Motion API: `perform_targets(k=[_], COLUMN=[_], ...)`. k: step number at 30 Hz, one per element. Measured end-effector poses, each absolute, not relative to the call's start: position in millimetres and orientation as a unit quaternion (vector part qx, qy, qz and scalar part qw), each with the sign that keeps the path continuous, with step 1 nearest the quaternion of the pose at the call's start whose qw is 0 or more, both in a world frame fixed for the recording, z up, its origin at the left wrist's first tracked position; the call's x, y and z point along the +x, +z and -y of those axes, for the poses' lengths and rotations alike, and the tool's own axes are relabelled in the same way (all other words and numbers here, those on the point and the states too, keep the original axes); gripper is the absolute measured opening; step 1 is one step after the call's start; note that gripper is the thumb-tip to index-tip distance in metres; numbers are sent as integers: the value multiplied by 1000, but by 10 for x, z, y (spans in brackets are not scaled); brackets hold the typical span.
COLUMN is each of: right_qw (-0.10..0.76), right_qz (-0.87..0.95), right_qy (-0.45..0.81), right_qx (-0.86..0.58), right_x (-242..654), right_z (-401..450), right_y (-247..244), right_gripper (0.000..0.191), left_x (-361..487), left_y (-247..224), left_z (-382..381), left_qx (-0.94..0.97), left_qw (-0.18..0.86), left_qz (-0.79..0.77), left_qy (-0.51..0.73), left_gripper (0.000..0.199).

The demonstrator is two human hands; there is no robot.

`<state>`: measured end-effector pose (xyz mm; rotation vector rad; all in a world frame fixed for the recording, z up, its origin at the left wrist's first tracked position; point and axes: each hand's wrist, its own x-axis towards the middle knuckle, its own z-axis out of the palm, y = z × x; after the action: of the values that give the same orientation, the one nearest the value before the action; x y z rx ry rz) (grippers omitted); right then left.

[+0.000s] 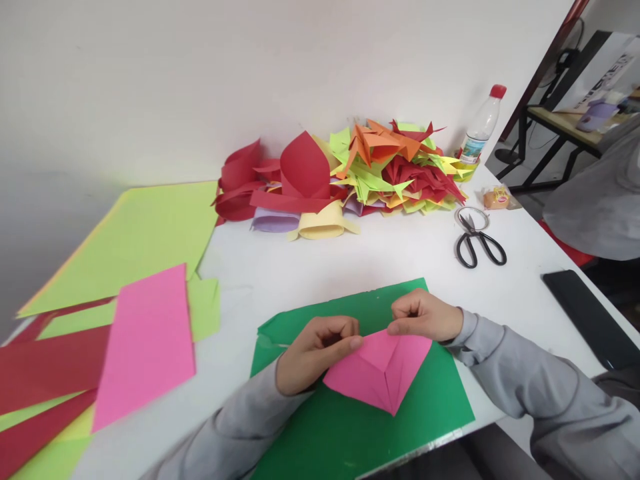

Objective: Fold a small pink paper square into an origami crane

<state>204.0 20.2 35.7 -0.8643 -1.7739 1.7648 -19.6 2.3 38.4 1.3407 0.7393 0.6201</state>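
A folded pink paper [386, 363] with creases and a point facing me is held over the green board [435, 400]. My left hand [320, 350] pinches its upper left edge between thumb and curled fingers. At the upper edge, right of the middle, my right hand [425, 317] grips the paper the same way, its thumb on top. The fingers under the paper are partly hidden.
Left lie a pink sheet [150, 340], red sheets [55, 367] and a lime stack [145, 227]. Folded paper shapes [395, 167] pile against the wall. Scissors [475, 240], a bottle [480, 127], a wrapped snack [497, 198] and a black phone [590, 317] are right. A grey-clothed person [600, 193] is beyond.
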Motion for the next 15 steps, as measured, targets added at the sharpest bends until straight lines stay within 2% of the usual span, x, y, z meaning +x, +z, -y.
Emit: perform_targets(k=[5,9,15], right_qw=[245,213,212], right_qz=[625,645,686], right_qy=[650,629,572], right_qx=[-357,-378,-396], right_x=[2031,2023,2010], right_z=[-182,-144,-122], right_y=[325,319,328], right_gripper=[54,42,32], left_x=[-180,-171,-152], left_y=[393,355,361], left_z=[-16,-3,4], left_qx=[663,675,645], left_qw=[643,607,618], left_qz=[-342,-382,-415], left_qy=[173,172,170], left_gripper=[39,41,37])
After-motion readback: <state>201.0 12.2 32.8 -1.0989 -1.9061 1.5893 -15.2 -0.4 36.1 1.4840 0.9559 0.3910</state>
